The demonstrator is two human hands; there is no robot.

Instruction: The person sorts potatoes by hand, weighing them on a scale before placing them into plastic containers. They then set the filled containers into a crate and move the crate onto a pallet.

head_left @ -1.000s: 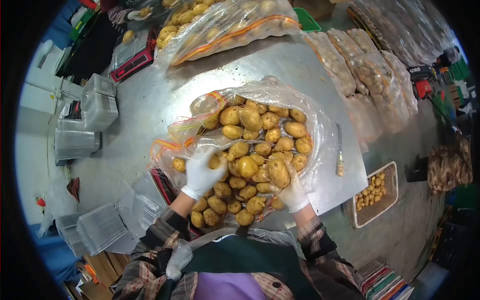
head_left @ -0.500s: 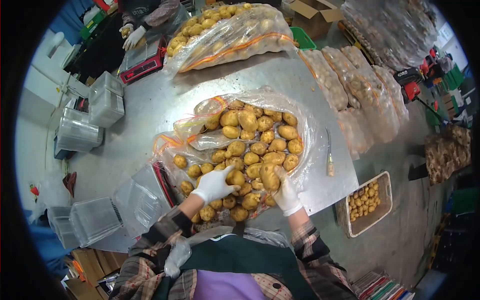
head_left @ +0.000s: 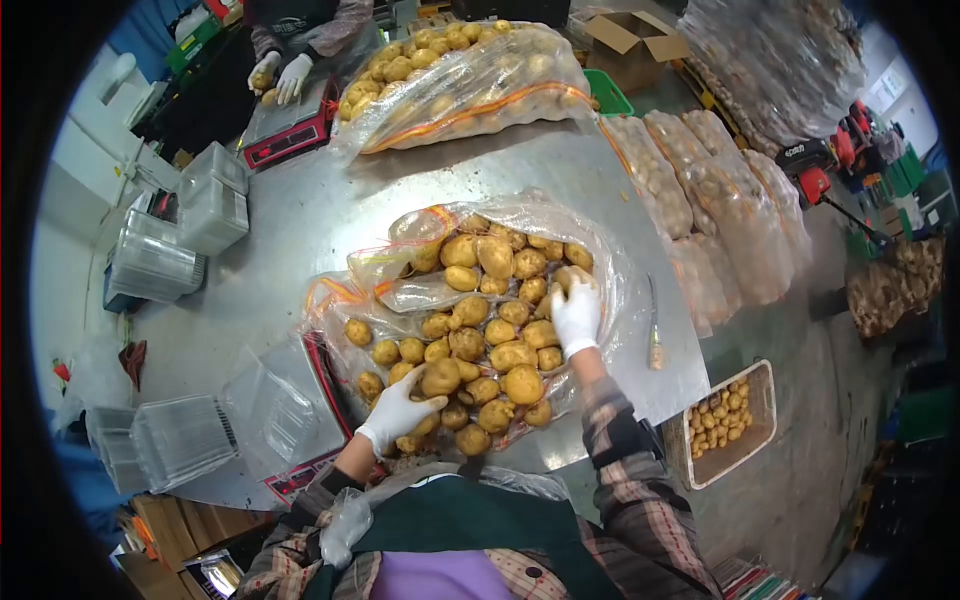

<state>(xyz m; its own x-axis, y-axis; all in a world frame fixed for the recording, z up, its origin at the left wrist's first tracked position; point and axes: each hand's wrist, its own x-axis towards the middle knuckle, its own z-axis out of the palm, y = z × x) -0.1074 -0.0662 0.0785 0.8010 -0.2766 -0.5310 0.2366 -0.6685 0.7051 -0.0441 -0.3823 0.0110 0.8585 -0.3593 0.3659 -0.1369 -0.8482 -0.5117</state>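
Many potatoes point(head_left: 467, 345) lie spread on an opened clear plastic bag point(head_left: 625, 275) on the metal table point(head_left: 280, 225). My left hand point(head_left: 399, 410), in a white glove, is closed on a potato point(head_left: 440, 377) at the pile's near left side. Farther out, at the pile's right edge, my gloved right hand point(head_left: 576, 318) has its fingers on a potato point(head_left: 572, 279). Part of that potato is hidden by the fingers. A knife with a wooden handle point(head_left: 656, 356) rests on the table to the right of the bag.
A full potato bag point(head_left: 470, 90) lies at the far edge, beside a red scale point(head_left: 290, 135) where a co-worker's gloved hands point(head_left: 278, 82) handle potatoes. Clear plastic boxes point(head_left: 185, 440) stand left. A crate of potatoes point(head_left: 735, 420) is on the floor at right.
My right hand has moved away from me to the pile's right edge; the large potato it held is no longer in it. My left hand has moved nearer my body, with a potato in it.
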